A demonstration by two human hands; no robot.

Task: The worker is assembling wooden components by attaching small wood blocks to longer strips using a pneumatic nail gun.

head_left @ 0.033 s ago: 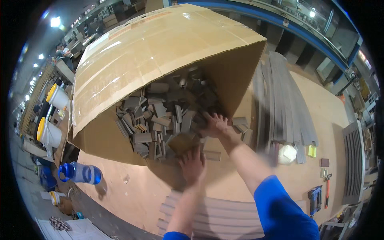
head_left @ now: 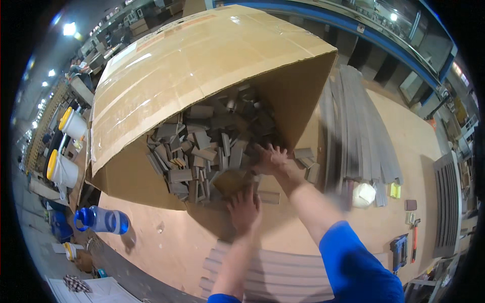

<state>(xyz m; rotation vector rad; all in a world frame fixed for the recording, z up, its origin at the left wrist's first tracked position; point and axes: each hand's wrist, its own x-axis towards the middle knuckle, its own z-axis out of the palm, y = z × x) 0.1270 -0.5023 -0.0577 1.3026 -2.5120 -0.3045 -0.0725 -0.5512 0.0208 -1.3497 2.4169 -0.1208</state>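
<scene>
Nothing has moved since the earlier frame: both hands, right hand (head_left: 270, 157) and left hand (head_left: 244, 207), fingers spread and gripping nothing, reach into the tipped cardboard box (head_left: 202, 65), whose loose grey offcuts (head_left: 202, 151) could slide out onto the counter (head_left: 404, 151).

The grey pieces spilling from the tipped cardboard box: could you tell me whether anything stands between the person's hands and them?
Nothing visible does. The right hand is already on the grey pieces at the mouth of the cardboard box. The left hand rests on the lower flap, just short of the pile.
</scene>
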